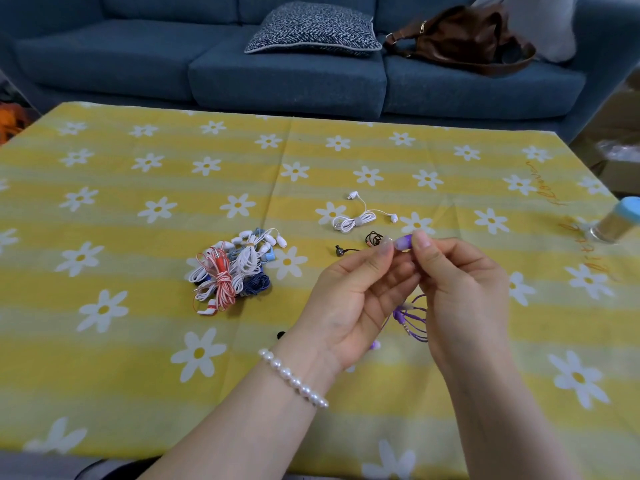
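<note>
Tangled pile (232, 268): a heap of red-and-white, white and blue earphones on the yellow daisy tablecloth (138, 358), well to the left of both hands.
Left hand (349, 296): raised over the cloth, palm turned inward and a pearl bracelet (294, 379) on the wrist. Thumb and forefinger pinch the left end of the purple earbud (403, 242), and the other fingers curl loosely.
Purple earbud: held clear of the table between the two sets of fingertips, its long axis running roughly left to right from one hand to the other.
Purple cable (412, 317): drops from the earbud down between the palms in loose loops. A second purple bud (375, 345) shows below the left hand, near the cloth.
Right hand (464, 289): facing the left one, with thumb and forefinger pinching the earbud's right end and the rest of the fingers curled.
Which hand is nearer: neither, since both grip the bud; the slack hangs below and between them, slightly nearer the right palm.
Beyond the fingertips: a tied white set (356, 220) and a black set (372, 239) lie on the cloth.
Likely next: gathering the hanging loops, I'd judge, and either hand would have to reach downward for them.
Far right: a blue-lidded jar (616, 223) at the table's edge.
</note>
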Motion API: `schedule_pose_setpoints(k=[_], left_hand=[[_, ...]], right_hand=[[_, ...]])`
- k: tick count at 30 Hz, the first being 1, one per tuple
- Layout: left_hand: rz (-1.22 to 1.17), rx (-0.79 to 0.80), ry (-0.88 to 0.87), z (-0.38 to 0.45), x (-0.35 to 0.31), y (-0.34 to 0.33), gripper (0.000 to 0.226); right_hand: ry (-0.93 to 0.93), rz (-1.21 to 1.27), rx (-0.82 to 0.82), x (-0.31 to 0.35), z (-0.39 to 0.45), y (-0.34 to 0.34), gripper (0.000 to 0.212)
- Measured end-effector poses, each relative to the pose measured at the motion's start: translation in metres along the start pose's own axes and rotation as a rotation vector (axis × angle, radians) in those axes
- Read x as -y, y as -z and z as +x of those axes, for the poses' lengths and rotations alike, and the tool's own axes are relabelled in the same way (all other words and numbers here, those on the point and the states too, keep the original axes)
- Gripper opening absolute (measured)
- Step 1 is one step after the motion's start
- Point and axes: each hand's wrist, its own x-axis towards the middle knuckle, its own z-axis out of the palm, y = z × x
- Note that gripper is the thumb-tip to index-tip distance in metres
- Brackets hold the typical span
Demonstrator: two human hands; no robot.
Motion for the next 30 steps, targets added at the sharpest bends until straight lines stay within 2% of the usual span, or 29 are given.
schedule_pose_setpoints(k=[5,14,19,22,26,28,30], left_hand=[[-0.014,-0.039,-0.002,0.000,0.001,0.001,0.013],[0.011,-0.031,0.035,0.000,-0.002,0.003,0.012],[0.020,0.046,0.058,0.000,-0.004,0.002,0.016],[0.038,0.058,0.064,0.000,-0.006,0.001,0.021],[0.190,-0.030,0.034,0.004,-0.008,0.009,0.021],[0.346,-0.056,-0.015,0.006,-0.009,0.014,0.013],[0.580,-0.087,-0.097,0.007,-0.009,0.018,0.020]], right_hand=[[0.051,-0.043,-0.027,-0.002,-0.002,-0.003,0.025],[0.079,-0.080,0.043,0.001,-0.002,-0.002,0.026],[0.015,-0.008,0.053,0.001,0.001,0.003,0.012],[-0.005,0.006,0.050,0.002,0.002,0.004,0.012],[0.015,-0.064,-0.008,0.006,0.006,0.010,0.015],[0.024,-0.086,-0.031,0.009,0.007,0.013,0.017],[0.026,-0.036,-0.025,0.012,0.010,0.016,0.017]])
